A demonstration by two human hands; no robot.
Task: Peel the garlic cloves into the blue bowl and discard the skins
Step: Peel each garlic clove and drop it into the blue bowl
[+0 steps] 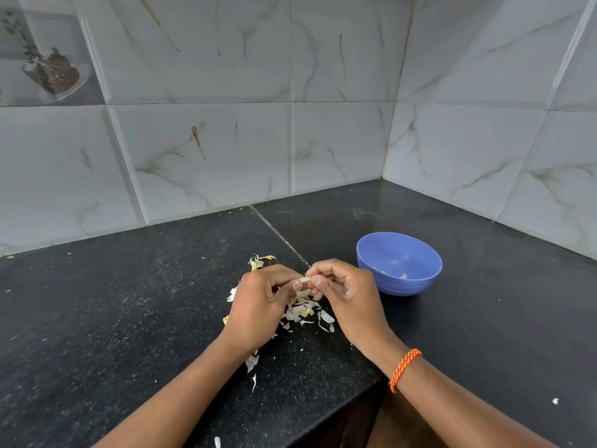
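Peeling underway: left hand (258,297) and right hand (339,287) pinched one garlic clove (304,280). Next, drop it in blue bowl (400,276) at three o'clock.

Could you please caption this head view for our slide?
Both hands, left hand and right hand, pinch a garlic clove above skins beside a blue bowl.

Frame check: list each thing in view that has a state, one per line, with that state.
Left hand: pinching the garlic clove.
Right hand: pinching the same clove from the other side.
Garlic clove: held above the counter, skin partly on.
Blue bowl: upright, a few pale pieces inside.
Skins: loose on the black counter under the hands, not yet discarded.
Orange wristband: on the right wrist.
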